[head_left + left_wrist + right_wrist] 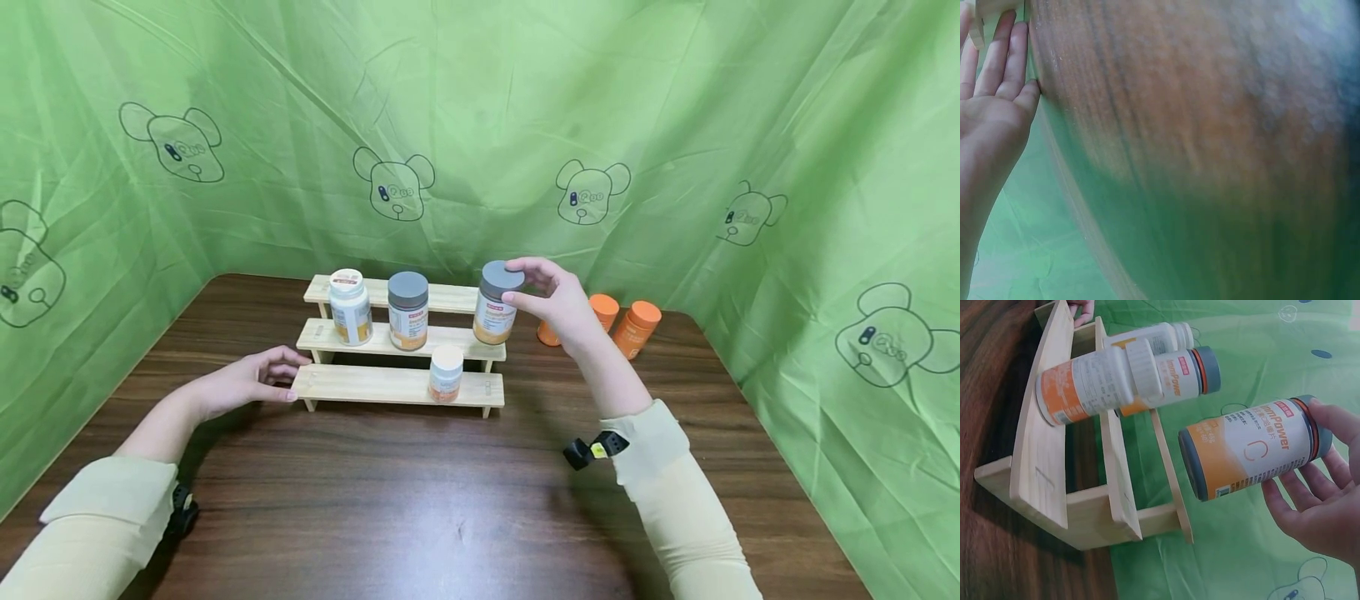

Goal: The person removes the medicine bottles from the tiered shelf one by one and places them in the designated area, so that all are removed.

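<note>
The right hand (pixel 558 300) pinches a grey-lidded ImmPower bottle (pixel 495 321), just right of the middle of the head view. Thumb and fingers go round the lid end, maybe because that is a handy part to grab, and most of the label can be seen. In the right wrist view there is a gap between the bottle's bottom and the wooden stand (pixel 360 383), so it seems to be up in the air, near the right end of the middle step.

The left hand (pixel 243 383), left of the middle of the head view, touches the left end of the lowest step with mostly straight fingers. Perhaps that keeps the stand from sliding; I can't tell how hard it presses. The two hands are well apart.

The stand has three steps, likely so bottles behind can be seen over the front ones. A white-lidded bottle (pixel 351 315) and another grey-lidded bottle (pixel 408 325) stand on the middle step. A small white-and-orange bottle (pixel 446 379) stands on the lowest.

The bottles are round and look like smooth plastic. The stand is pale, flat wood with thin lines. The desk (pixel 450 500) is dark brown, stripy and a bit shiny. Orange-lidded bottles (pixel 637 329) stand right of the stand. Behind hangs wrinkly green cloth (pixel 480 92) with animal heads drawn on.
</note>
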### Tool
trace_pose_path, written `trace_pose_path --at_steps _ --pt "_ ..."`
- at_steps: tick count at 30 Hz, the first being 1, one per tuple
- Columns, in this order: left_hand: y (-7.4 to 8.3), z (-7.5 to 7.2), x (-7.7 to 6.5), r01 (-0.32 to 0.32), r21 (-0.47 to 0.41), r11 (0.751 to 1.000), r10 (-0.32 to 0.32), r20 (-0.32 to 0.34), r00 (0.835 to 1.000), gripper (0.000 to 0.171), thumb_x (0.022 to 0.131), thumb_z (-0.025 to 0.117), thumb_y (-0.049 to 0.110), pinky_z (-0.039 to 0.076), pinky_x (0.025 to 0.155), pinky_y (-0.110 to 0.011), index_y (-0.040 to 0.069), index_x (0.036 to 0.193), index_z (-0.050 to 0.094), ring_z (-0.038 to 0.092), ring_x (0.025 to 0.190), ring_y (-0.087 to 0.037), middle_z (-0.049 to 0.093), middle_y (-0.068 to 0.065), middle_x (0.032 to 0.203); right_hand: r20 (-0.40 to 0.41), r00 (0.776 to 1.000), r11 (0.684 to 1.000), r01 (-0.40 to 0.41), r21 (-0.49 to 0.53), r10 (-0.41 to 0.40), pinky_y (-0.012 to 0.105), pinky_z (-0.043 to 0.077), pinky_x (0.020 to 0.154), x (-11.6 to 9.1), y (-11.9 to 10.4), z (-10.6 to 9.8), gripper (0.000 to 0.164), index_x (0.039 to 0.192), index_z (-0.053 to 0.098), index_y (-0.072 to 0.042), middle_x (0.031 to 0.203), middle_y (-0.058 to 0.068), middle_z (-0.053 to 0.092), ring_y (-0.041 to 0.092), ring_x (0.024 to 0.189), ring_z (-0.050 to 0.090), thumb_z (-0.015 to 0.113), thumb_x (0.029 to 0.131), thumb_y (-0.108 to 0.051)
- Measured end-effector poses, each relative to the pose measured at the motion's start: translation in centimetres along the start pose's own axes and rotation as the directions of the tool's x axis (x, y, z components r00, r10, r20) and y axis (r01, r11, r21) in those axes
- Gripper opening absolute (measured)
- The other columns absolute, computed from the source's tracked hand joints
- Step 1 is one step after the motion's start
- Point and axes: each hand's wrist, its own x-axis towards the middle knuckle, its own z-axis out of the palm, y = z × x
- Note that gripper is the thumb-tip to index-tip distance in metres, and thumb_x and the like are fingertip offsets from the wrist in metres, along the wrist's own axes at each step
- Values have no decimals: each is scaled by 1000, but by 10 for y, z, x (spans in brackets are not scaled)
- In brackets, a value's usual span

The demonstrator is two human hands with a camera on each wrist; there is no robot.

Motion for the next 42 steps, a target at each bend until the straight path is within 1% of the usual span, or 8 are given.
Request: trace_pose_path --at_steps 6,14,20,24,29,34,37,42 --pt "4 2 -1 -15 -7 1000 15 6 1000 57 85 68 9 46 84 -23 -1 132 37 60 105 -10 55 -26 125 6 1000 1000 -6 1 6 36 40 94 -6 2 -14 41 115 64 -15 114 -1 65 19 109 55 78 77 -12" --pt "-1 -1 0 -20 3 1000 20 10 1000 56 85 68 10 47 84 -23 0 131 38 60 104 -10 61 -11 120 18 1000 1000 -11 2 11 33 40 94 -13 7 -33 40 115 63 -14 112 -2 65 19 110 54 77 78 -13" --pt "-2 -1 1 -11 4 1000 11 7 1000 57 85 68 10 47 84 -23 0 132 38 60 104 -11 59 -17 123 26 1000 1000 3 -15 -3 28 46 87 -18 14 -46 39 115 62 -12 113 -3 64 17 108 56 76 79 -11" --pt "-2 -1 1 -1 9 1000 1 -2 1000 57 85 69 11 46 85 -23 1 132 38 60 105 -11 57 -20 124 20 1000 1000 -2 20 2 27 44 87 -21 24 -55 37 113 62 -12 112 -3 65 16 106 56 76 79 -8" --pt "-2 -1 1 -2 2 1000 2 1 1000 57 85 68 11 47 85 -23 1 132 38 60 104 -11 58 -18 123 -3 1000 999 -24 -21 24 26 42 90 -26 37 -67 37 113 63 -13 115 -6 64 14 109 55 76 79 -10" --pt "-1 0 1 -24 6 1000 24 5 1000 55 86 68 10 47 84 -22 -1 131 38 60 104 -10 61 -13 120 -3 999 998 -44 -54 43 36 37 99 -31 47 -75 39 115 61 -12 119 -4 62 16 116 52 76 79 -12" --pt "-1 -1 1 -22 9 1000 22 3 1000 55 86 68 10 47 84 -22 -1 131 38 60 104 -10 61 -12 120 -8 998 996 -67 -65 67 39 37 99 -33 53 -79 41 117 60 -13 120 -3 62 16 118 50 77 79 -15" --pt "-1 -1 1 0 -4 1000 0 2 1000 57 85 68 10 47 84 -23 0 132 37 60 105 -11 59 -15 122 -10 996 994 -84 -72 84 27 44 89 -36 67 -84 41 118 59 -13 122 -4 60 15 115 52 76 80 -15"
